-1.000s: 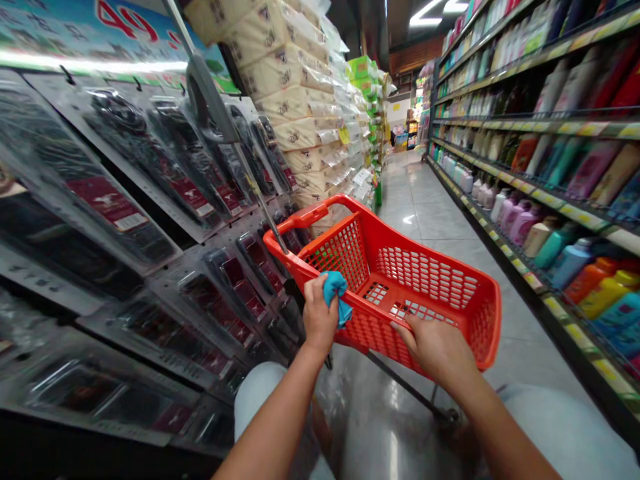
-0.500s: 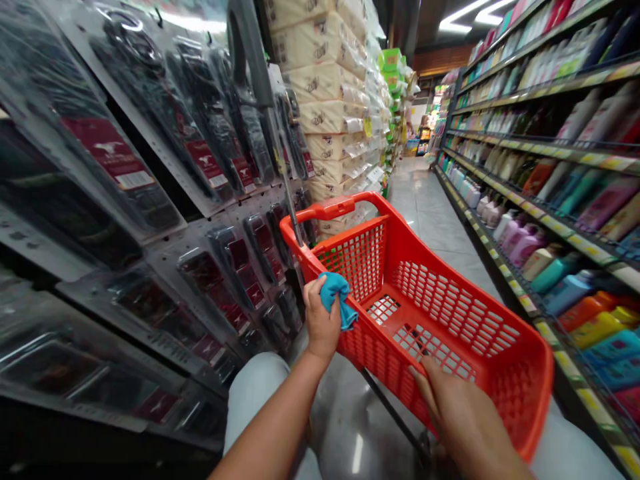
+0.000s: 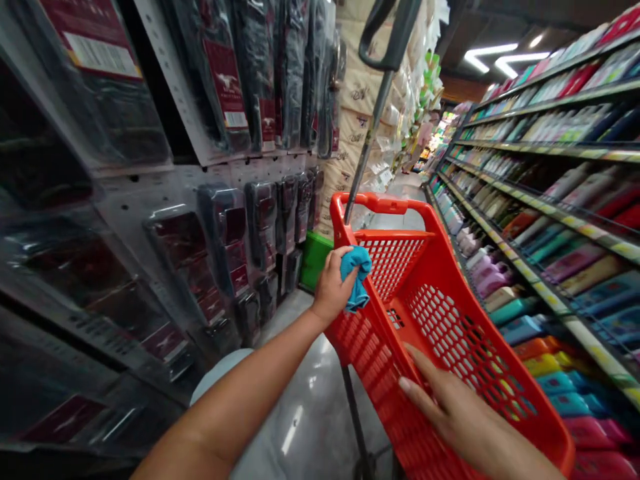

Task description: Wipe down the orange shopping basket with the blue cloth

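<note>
A red plastic shopping cart [image 3: 450, 333] with perforated basket walls stands slanted in front of me. My left hand [image 3: 336, 283] is closed round a crumpled blue cloth [image 3: 356, 277] and presses it against the cart's left rim, near the upright pole. Lower down the same rim, my right hand [image 3: 450, 407] has its thumb and a finger on either side of the edge; its other fingers are hidden. A metal pole with a dark grey handle [image 3: 393, 40] rises from the cart's far left corner. Nothing shows in the visible part of the basket.
Close on the left hangs a rack of packaged goods [image 3: 225, 100] with dark red labels. Behind it rise stacked beige packs [image 3: 357, 100] and a green box [image 3: 316, 260]. Shelves of bottles [image 3: 550, 233] line the right side. Grey shiny floor [image 3: 295, 393] shows below the cart.
The view has shifted and tilted, so the cart appears farther right and steeper. My left hand and the cloth sit a little higher along the rim. My right hand's fingers are more spread.
</note>
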Demonstrator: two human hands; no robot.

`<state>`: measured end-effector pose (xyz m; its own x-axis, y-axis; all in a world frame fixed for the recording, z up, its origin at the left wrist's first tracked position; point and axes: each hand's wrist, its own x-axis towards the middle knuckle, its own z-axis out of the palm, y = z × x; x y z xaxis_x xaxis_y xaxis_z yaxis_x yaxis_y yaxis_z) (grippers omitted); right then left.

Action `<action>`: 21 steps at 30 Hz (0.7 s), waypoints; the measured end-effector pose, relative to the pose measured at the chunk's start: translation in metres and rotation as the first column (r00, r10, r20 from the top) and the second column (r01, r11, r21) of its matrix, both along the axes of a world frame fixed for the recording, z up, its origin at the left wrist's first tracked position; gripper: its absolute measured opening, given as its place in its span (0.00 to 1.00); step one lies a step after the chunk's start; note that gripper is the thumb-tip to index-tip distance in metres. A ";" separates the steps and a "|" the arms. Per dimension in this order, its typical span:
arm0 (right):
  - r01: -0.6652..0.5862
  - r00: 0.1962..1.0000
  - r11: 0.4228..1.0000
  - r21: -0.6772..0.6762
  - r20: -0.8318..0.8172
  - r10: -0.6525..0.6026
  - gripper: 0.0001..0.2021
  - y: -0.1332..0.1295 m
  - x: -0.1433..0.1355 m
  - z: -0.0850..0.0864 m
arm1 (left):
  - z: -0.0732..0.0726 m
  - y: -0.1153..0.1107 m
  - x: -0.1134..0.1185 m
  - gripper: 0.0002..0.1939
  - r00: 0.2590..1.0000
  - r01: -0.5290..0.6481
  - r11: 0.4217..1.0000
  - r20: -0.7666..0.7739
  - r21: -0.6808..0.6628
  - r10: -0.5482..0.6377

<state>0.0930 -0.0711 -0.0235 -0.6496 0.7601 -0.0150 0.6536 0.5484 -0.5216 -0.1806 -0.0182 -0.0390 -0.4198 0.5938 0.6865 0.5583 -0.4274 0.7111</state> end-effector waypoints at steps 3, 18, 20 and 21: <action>0.042 0.985 0.999 0.020 -0.166 -0.038 0.29 0.024 -0.047 -0.004 | -0.008 0.013 0.003 0.17 0.998 0.069 0.998 0.001 -0.002 -0.069; 0.115 0.959 0.993 0.040 -0.265 -0.101 0.28 0.029 -0.087 -0.058 | -0.009 0.059 -0.012 0.18 0.967 -0.107 0.994 0.233 0.020 0.099; 0.113 0.959 0.993 0.019 -0.262 -0.104 0.29 0.031 -0.083 -0.061 | -0.013 0.048 -0.003 0.17 0.966 -0.103 0.995 0.237 0.008 0.099; 0.117 0.958 0.993 0.009 -0.265 -0.110 0.29 0.031 -0.082 -0.062 | -0.015 0.044 -0.001 0.18 0.968 -0.088 0.996 0.236 -0.002 0.086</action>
<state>0.0113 -0.0397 -0.0854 -0.5374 0.8272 0.1643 0.5538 0.4931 -0.6709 -0.1818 0.0262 -0.0538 -0.6198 0.5426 0.5669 0.4111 -0.3909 0.8235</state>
